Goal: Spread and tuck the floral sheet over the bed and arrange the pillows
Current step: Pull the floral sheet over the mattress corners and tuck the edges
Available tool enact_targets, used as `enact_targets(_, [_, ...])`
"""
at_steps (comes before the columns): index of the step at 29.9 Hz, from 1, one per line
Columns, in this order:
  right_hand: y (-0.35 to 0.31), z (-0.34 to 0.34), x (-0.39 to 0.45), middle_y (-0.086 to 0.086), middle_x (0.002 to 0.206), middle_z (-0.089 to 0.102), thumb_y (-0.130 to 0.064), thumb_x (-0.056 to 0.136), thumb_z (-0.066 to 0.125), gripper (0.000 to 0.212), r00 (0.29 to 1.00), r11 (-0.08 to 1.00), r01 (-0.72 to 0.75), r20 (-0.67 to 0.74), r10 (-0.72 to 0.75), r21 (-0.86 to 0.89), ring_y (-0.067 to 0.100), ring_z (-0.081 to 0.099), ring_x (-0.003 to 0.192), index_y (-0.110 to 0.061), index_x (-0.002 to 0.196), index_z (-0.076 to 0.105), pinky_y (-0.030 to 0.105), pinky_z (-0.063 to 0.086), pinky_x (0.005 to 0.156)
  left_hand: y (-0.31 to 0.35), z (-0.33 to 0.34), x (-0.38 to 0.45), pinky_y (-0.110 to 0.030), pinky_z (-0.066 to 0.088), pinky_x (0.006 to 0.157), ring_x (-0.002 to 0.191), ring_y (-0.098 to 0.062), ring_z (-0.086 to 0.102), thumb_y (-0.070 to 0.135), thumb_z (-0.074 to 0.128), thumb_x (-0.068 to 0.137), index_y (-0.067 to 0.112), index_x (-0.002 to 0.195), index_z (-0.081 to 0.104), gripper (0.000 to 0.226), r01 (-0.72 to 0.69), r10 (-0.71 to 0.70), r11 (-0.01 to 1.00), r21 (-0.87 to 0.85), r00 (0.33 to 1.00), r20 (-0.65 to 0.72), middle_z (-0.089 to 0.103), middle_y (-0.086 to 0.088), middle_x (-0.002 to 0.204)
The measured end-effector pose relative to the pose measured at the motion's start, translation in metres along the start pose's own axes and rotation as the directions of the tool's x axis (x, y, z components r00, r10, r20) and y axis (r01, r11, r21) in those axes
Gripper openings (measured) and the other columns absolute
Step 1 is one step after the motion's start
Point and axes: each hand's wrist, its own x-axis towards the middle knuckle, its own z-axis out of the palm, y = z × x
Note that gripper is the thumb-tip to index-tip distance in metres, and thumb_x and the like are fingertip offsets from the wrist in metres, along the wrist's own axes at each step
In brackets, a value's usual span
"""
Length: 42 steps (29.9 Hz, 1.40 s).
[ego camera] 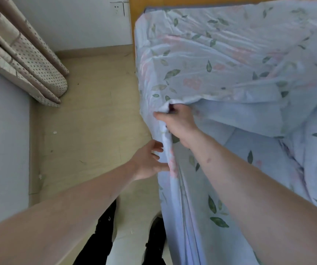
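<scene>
Where the bed (230,8) fills the right of the view, it is covered by the floral sheet (221,60), pale blue with green leaves and pink blooms, which is rumpled on top and draped down the near side edge. A wooden headboard (131,22) is seen at the far end, and dotted curtains (29,60) are hung at the left above the pale floor (88,115). A bunched fold of the sheet at the bed's edge is gripped by the right hand (176,123). The hanging edge just below is touched by the left hand (150,161), its fingers loosely extended.
</scene>
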Motion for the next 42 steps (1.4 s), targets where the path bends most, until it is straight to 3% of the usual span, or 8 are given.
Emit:
enact_targets(7, [-0.007,0.060,0.022,-0.004,0.094,0.070,-0.024,0.079,0.079,0.027,0.997,0.983,-0.074,0.014,0.077,-0.166,0.011,0.066,0.085,-0.010,0.100,0.067,0.028,0.053,0.076,-0.005,-0.055,0.016,-0.035,0.050,0.066,0.074,-0.025,0.060,0.006,0.062,0.058,0.005,0.115,0.056,0.057,0.118,-0.101,0.902,-0.416,0.993,0.062,0.068,-0.010,0.097])
enact_targets(15, [0.008,0.083,0.040,-0.002,0.109,0.068,-0.017,0.086,0.069,0.024,0.986,0.939,-0.160,-0.003,0.167,-0.306,0.017,0.063,0.104,-0.014,0.109,0.064,0.030,0.048,0.089,-0.021,-0.126,0.046,-0.028,0.044,0.056,0.075,-0.021,0.064,-0.009,0.048,0.082,0.010,0.102,0.061,0.031,0.210,-0.251,0.895,-0.394,0.966,-0.055,0.071,-0.010,0.106])
enact_targets(23, [0.005,0.079,0.047,-0.004,0.115,0.070,0.000,0.081,0.062,0.052,0.964,0.967,-0.256,0.070,0.256,-0.006,0.016,0.066,0.105,-0.027,0.126,0.061,0.036,0.057,0.090,0.020,-0.175,0.102,-0.040,0.059,0.080,0.089,-0.020,0.071,0.028,0.063,0.091,0.014,0.103,0.069,0.020,0.151,-0.232,0.944,-0.294,0.937,-0.262,0.072,-0.003,0.109])
enact_targets(27, [0.015,0.069,0.038,-0.026,0.084,0.068,0.001,0.084,0.061,0.047,0.968,0.984,-0.161,0.181,0.173,-0.078,-0.007,0.065,0.076,-0.029,0.121,0.064,0.010,0.048,0.063,0.066,-0.160,0.125,-0.035,0.057,0.085,0.102,-0.016,0.067,0.047,0.077,0.081,0.021,0.109,0.068,0.039,0.090,-0.110,0.990,-0.110,0.976,-0.187,0.069,0.002,0.111])
enact_targets(30, [0.021,0.072,0.034,-0.020,0.103,0.069,-0.007,0.086,0.066,0.053,0.958,0.982,-0.141,0.234,0.167,-0.125,-0.006,0.065,0.080,-0.025,0.136,0.061,0.012,0.048,0.071,0.095,-0.136,0.138,-0.023,0.049,0.082,0.112,-0.013,0.059,0.051,0.084,0.074,0.026,0.134,0.055,0.071,0.056,-0.050,0.987,0.153,0.998,-0.043,0.056,0.009,0.130])
enact_targets(34, [0.024,0.074,0.025,-0.010,0.118,0.066,-0.023,0.084,0.071,0.050,0.963,0.985,-0.095,0.236,0.127,-0.141,-0.012,0.058,0.084,-0.027,0.134,0.065,-0.003,0.037,0.065,0.104,-0.105,0.160,-0.041,0.052,0.096,0.119,-0.027,0.058,0.048,0.091,0.063,0.028,0.155,0.020,0.118,-0.038,-0.034,0.706,0.707,0.996,0.087,0.048,0.003,0.141])
enact_targets(37, [0.032,0.063,0.012,-0.011,0.120,0.061,-0.019,0.086,0.072,0.051,0.969,0.987,-0.101,0.214,0.126,-0.127,0.003,0.060,0.095,-0.028,0.135,0.061,-0.002,0.042,0.068,0.111,-0.085,0.172,-0.038,0.053,0.066,0.090,-0.026,0.063,0.027,0.075,0.083,0.029,0.148,0.023,0.083,-0.127,0.120,0.446,0.886,0.989,0.082,0.058,0.000,0.116])
enact_targets(42, [0.081,0.055,-0.013,-0.005,0.089,0.060,-0.007,0.079,0.059,0.022,0.967,0.941,-0.255,-0.084,0.242,-0.223,0.016,0.060,0.077,-0.024,0.091,0.054,0.031,0.051,0.064,0.127,-0.086,0.181,-0.041,0.054,0.057,0.071,-0.027,0.060,0.010,0.045,0.089,0.021,0.113,0.052,0.027,-0.093,0.217,0.618,0.780,0.975,-0.056,0.060,-0.004,0.085])
